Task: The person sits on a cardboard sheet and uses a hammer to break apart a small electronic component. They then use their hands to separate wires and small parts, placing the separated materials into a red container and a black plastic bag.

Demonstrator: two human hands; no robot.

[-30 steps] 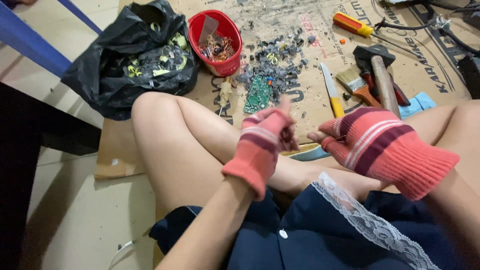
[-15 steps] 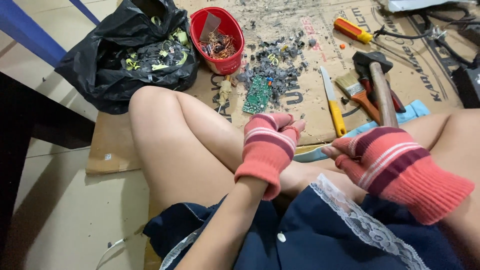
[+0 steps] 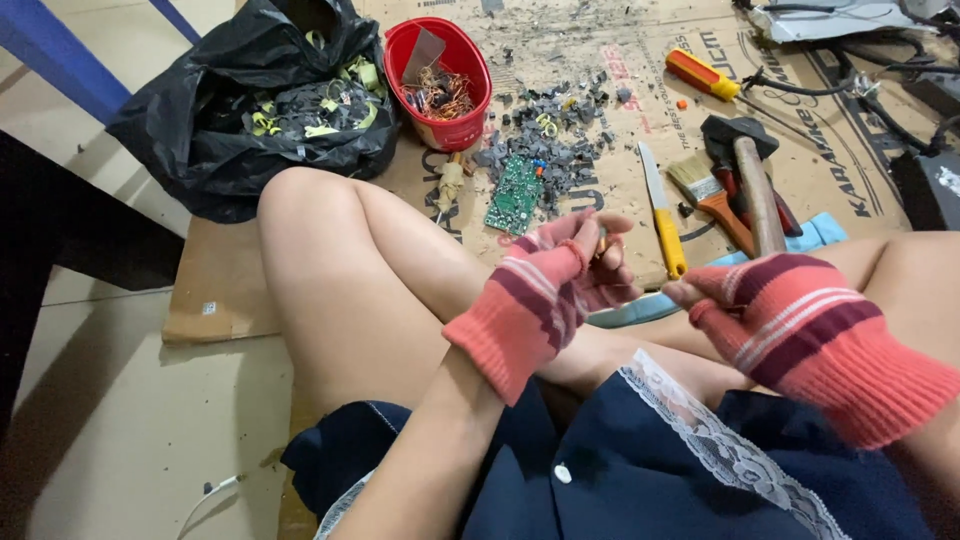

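Observation:
My left hand (image 3: 548, 292), in a pink striped fingerless glove, is raised over my lap. Its fingers are closed on a small part (image 3: 603, 240), of which only a sliver shows. My right hand (image 3: 790, 318), in a matching glove, is a little to the right and apart from the left. Its fingers are curled with thumb and forefinger pinched; whether anything is between them is hidden. Both hands hover above my bare legs and dark blue skirt (image 3: 640, 470). A light blue object (image 3: 632, 312) lies under them.
Flattened cardboard (image 3: 230, 290) covers the floor. On it are a green circuit board (image 3: 514, 194), several grey scraps (image 3: 560, 150), a red tub of copper wire (image 3: 440, 85), a black bag (image 3: 240, 120), a yellow-handled knife (image 3: 664, 215), a brush (image 3: 712, 200), a hammer (image 3: 755, 185) and a screwdriver (image 3: 704, 74).
My hands were close together and have drawn apart: the right one moved right, the left one turned with its fingers closing on the small part.

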